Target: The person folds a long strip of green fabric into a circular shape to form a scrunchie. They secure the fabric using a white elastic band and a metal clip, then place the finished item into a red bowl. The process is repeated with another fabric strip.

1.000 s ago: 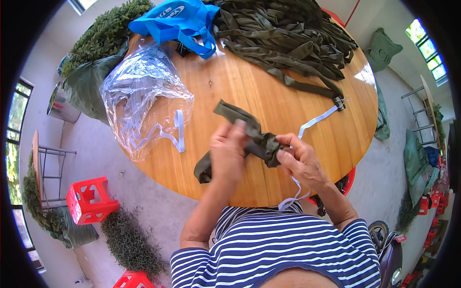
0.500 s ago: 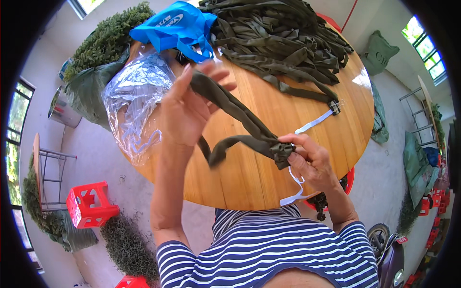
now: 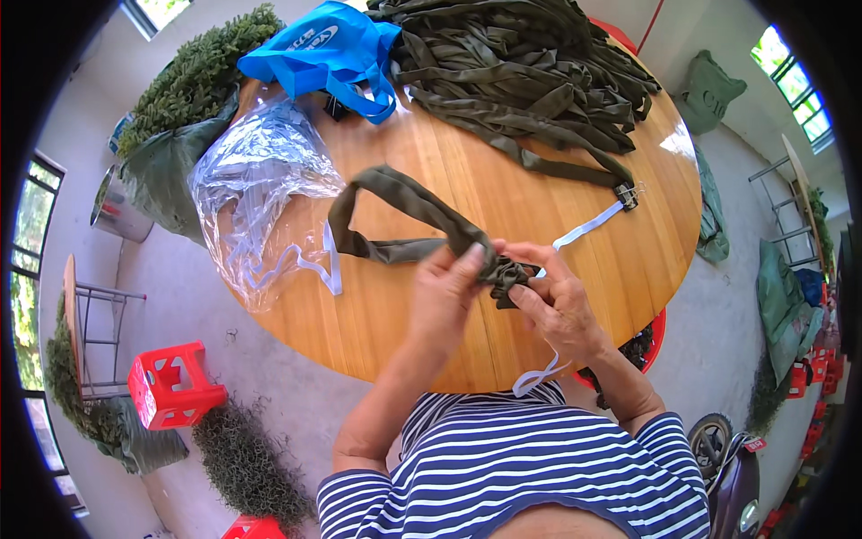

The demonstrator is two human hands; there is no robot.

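Left hand (image 3: 444, 286) and right hand (image 3: 564, 310) both have fingers pinched shut on the olive strip (image 3: 395, 191), its loop reaching left above the bench (image 3: 332, 334); bunching looks the step in hand, and next calls for a steady right pinch

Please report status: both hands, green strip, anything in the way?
Left hand, right hand: both gripping strip. Strip looped, bunched between hands. White band near right hand; no obstruction seen.

Wooden table (image 3: 530, 202), far side: heaped with olive strips (image 3: 530, 76)
Left side: covered by blue bag (image 3: 310, 67) and clear plastic (image 3: 260, 153)
Right side: crossed by white band (image 3: 588, 226) from black clip (image 3: 628, 197)
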